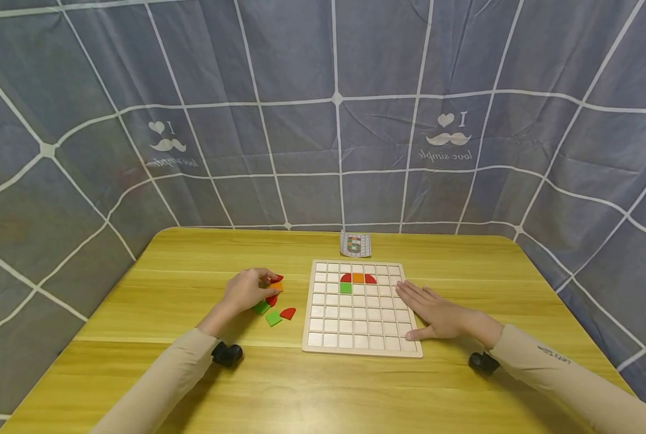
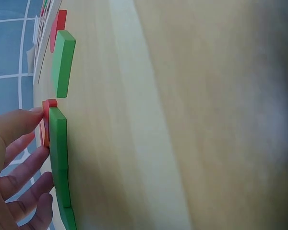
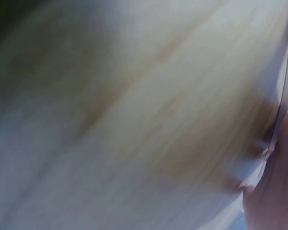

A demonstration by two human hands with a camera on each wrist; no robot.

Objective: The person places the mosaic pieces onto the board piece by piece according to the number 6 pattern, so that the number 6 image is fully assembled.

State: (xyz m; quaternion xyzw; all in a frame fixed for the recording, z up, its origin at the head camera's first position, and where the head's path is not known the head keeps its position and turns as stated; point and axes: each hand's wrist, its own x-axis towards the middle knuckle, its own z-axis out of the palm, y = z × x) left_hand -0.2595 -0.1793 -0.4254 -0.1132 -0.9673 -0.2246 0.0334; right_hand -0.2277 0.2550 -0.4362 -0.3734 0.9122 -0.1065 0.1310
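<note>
My left hand (image 1: 245,290) is over a small cluster of flat tiles left of the board, thumb and forefinger at opposite edges of an orange square tile (image 1: 277,287). Red quarter-round tiles (image 1: 271,300) and a green tile (image 1: 261,307) lie against those fingers. In the left wrist view, green tiles (image 2: 59,153) stand in front of the fingertips and partly hide the pinch. My right hand (image 1: 432,309) rests flat with fingers spread on the right edge of the wooden grid board (image 1: 344,325). Two red, one orange and one green tile (image 1: 346,288) sit in its upper cells.
Between the cluster and the board lie a loose green square (image 1: 273,318) and a red quarter-round (image 1: 287,313). A small pattern card (image 1: 355,245) is behind the board. Beyond the wooden table (image 1: 323,392) hangs a grey curtain (image 1: 301,138) with white lines.
</note>
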